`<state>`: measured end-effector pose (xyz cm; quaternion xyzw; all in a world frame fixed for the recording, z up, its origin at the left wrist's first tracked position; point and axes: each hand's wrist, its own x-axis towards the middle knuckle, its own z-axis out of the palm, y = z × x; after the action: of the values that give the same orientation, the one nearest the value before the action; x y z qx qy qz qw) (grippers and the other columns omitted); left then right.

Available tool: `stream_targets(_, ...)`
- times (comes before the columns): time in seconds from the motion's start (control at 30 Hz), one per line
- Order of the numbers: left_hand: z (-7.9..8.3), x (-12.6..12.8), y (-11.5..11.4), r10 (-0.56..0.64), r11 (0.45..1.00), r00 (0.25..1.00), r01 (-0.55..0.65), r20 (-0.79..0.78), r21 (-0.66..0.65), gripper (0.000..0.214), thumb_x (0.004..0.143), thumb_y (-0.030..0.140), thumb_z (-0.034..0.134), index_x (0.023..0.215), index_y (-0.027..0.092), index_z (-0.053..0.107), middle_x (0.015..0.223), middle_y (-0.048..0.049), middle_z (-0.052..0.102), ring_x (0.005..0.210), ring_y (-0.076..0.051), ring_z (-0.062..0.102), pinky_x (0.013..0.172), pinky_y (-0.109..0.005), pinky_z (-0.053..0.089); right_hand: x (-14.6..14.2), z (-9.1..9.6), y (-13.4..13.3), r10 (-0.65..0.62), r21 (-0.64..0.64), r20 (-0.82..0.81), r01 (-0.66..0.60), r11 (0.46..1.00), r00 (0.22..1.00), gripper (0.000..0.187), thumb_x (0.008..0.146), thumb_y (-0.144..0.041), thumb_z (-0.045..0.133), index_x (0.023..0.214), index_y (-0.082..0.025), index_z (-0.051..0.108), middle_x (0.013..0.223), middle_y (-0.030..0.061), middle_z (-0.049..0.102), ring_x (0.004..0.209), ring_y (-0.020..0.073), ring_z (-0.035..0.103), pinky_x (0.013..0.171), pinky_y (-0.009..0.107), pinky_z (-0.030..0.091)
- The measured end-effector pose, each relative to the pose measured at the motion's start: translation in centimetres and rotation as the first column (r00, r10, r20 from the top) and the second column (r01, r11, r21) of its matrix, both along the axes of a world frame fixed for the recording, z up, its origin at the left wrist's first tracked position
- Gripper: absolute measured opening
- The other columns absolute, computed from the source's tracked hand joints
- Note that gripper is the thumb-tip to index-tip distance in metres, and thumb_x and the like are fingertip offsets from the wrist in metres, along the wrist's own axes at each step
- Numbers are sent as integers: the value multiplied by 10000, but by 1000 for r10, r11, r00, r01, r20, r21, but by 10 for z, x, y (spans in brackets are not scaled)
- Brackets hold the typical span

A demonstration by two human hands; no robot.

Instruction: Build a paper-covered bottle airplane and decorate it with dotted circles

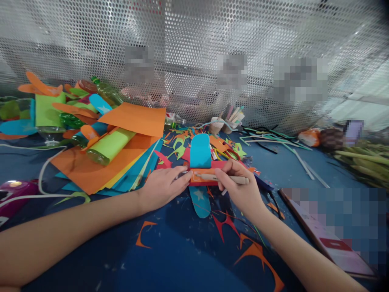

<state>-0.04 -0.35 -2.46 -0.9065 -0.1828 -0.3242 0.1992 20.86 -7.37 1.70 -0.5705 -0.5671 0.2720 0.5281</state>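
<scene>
In front of me lies a toy plane made from a bottle (215, 165) wrapped in red paper. A blue paper wing (200, 153) stands out on its far side, and a blue wing with a white star (200, 200) on its near side. My left hand (161, 186) grips the bottle's left end, fingers closed around it. Between the fingers of my right hand (241, 190) is a pale marker (240, 179), its tip at the orange paper band (196, 177) between the wings. White marks show on that band near the tip.
Orange, yellow and blue sheets (82, 170) lie at left beside several paper-wrapped bottles (112, 146). Paper scraps (258, 257) are scattered around. Cups of markers (216, 125) stand by the perforated metal screen (188, 48). A tablet-like screen (331, 243) lies at right; a purple glue gun-like tool (18, 192) at left.
</scene>
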Motion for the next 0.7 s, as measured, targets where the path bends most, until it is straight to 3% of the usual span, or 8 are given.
stream_targets(0.7,-2,0,0,-15,1000,1000,15,12,-23,286,925,253,465,1193,165,514,1127,-108,619,959,-195,637,745,-323,562,2,-3,0,31,11,18,-31,999,999,246,837,-337,575,673,-227,428,478,-52,530,441,106,465,478,243,370)
